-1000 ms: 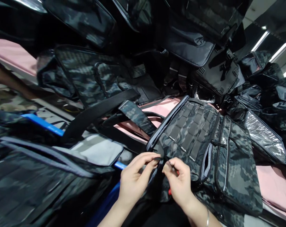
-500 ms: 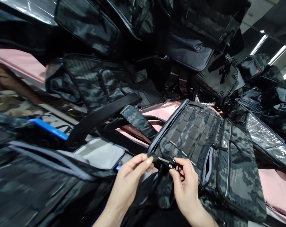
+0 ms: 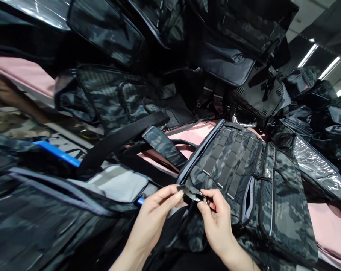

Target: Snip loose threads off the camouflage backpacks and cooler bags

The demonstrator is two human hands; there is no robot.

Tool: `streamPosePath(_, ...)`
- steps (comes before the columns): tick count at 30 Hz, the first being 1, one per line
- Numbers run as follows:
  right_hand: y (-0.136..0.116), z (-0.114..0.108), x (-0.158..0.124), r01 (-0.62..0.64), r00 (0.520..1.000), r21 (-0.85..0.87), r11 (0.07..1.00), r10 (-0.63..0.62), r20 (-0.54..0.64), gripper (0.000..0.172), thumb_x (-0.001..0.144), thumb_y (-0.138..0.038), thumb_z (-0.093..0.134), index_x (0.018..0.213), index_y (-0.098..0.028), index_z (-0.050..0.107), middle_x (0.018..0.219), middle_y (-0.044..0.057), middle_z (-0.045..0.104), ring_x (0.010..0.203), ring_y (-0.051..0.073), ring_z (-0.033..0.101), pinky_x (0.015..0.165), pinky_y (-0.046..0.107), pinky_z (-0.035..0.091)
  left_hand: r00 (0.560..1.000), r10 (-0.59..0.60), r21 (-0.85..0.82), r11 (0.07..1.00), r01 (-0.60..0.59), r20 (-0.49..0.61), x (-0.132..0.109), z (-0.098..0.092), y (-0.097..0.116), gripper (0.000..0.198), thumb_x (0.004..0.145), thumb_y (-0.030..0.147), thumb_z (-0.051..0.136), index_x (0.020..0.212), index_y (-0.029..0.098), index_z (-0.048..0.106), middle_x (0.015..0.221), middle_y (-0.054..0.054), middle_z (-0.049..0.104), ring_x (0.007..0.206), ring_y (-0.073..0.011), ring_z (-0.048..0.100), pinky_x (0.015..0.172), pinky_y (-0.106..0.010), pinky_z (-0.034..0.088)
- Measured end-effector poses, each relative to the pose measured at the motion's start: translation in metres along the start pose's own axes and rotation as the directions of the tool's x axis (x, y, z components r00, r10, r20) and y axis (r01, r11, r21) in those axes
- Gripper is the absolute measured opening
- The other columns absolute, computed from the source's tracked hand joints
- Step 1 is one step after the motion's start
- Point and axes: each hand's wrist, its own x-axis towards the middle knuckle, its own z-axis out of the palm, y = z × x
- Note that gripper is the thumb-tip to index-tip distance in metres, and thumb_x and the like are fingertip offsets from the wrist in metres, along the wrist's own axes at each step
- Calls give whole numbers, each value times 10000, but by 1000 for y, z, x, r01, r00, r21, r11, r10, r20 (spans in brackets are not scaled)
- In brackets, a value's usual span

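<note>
My left hand [image 3: 156,212] pinches a small piece of black fabric [image 3: 181,188] between thumb and fingertips. Closed around small thread snips [image 3: 193,195] with a bit of red on the handle is my right hand [image 3: 219,220]; the metal blades point left, at the fabric by my left fingertips. Whether the blades touch the fabric I cannot tell. Just behind both hands lies a dark camouflage bag [image 3: 215,156] with rows of webbing and a part-open pocket edged in grey. My right fingers partly hide the snips' handle.
Another camouflage bag [image 3: 46,233] with an open grey-edged zipper fills the lower left. Black straps [image 3: 122,139] cross pink fabric [image 3: 328,226]. More dark bags [image 3: 108,94] are heaped behind. Another person's arm [image 3: 12,94] shows at the left edge.
My right hand has moved slightly left, bringing the snips closer to the left fingertips. The left hand keeps its pinch on the black fabric nearly in place.
</note>
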Motion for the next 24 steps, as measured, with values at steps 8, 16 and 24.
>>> streamPosePath(8, 2, 3, 0, 283, 951, -179, 942, -300, -74, 215, 896, -138, 454, 1090, -160, 544, 880, 72, 604, 800, 174, 569, 710, 290, 467, 997, -36, -3, 999, 36, 74, 2, -4, -2, 293, 624, 387, 726, 554, 158, 558, 575, 11, 450, 588, -113, 396, 544, -217, 353)
streamPosePath(16, 4, -2, 1, 216, 970, -133, 967, -228, -82, 143, 898, -157, 478, 992, -187, 581, 830, 34, 617, 754, 152, 579, 684, 262, 447, 996, -34, -30, 999, 37, 86, 5, -9, -6, 297, 611, 382, 752, 560, 150, 573, 584, 12, 468, 582, -101, 408, 541, -211, 363)
streamPosePath(24, 6, -4, -1, 29, 1000, 1, 1000, -29, -5, 173, 873, -203, 522, 1035, -216, 581, 830, 3, 595, 677, 123, 546, 602, 222, 429, 985, -161, -203, 964, 171, 61, 7, -11, -13, 334, 506, 378, 833, 648, 140, 645, 664, -12, 553, 600, -96, 450, 562, -212, 419)
